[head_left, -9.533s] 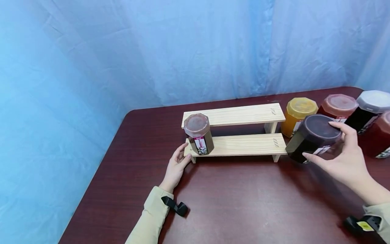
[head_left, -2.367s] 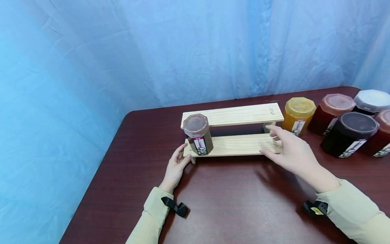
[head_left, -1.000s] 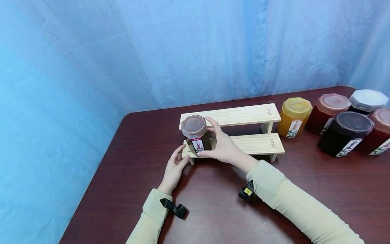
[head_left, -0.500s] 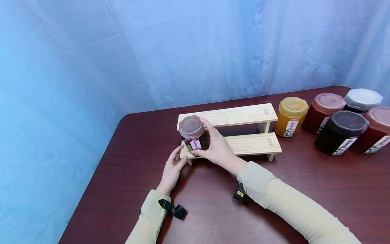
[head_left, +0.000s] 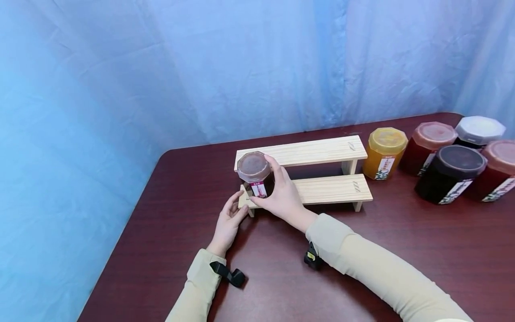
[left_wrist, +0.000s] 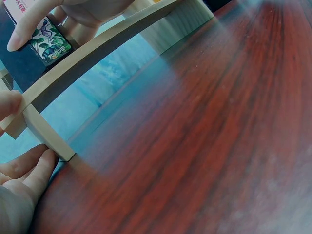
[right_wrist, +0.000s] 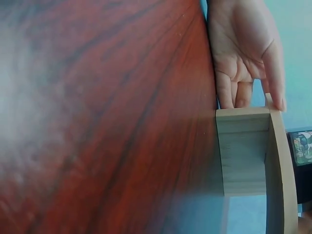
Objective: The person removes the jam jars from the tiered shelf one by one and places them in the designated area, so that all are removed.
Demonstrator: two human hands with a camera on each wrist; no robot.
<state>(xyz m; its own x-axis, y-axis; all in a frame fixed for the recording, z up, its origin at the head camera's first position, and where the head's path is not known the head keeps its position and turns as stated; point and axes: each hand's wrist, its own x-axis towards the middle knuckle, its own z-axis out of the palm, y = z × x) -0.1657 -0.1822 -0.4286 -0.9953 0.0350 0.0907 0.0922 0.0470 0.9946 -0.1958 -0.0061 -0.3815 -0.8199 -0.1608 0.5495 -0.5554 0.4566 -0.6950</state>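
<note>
A brown octagonal jar (head_left: pixel 254 167) with a pale lid is at the left end of the lower tier of a two-tier wooden shelf (head_left: pixel 330 190). My right hand (head_left: pixel 283 197) grips it from the right, thumb across the front near the label and fingers behind. Whether its base touches the plank cannot be told. In the left wrist view its label (left_wrist: pixel 51 41) shows just above the plank. My left hand (head_left: pixel 228 223) holds the lower tier's left end. The right wrist view shows that left hand (right_wrist: pixel 246 53) with a finger on the plank's edge and others by the leg.
Several jars stand right of the shelf: a yellow one (head_left: pixel 385 154), a red one (head_left: pixel 428 143), a black one (head_left: pixel 450 174), a white-lidded one (head_left: pixel 480 129) and another red one (head_left: pixel 496 170). Blue curtain (head_left: pixel 241 67) hangs behind the dark red table (head_left: pixel 169 214).
My right hand let go of the black jar on the right, moved left past the shelf's right end and took hold of the brown jar. My left hand stayed at the shelf's end.
</note>
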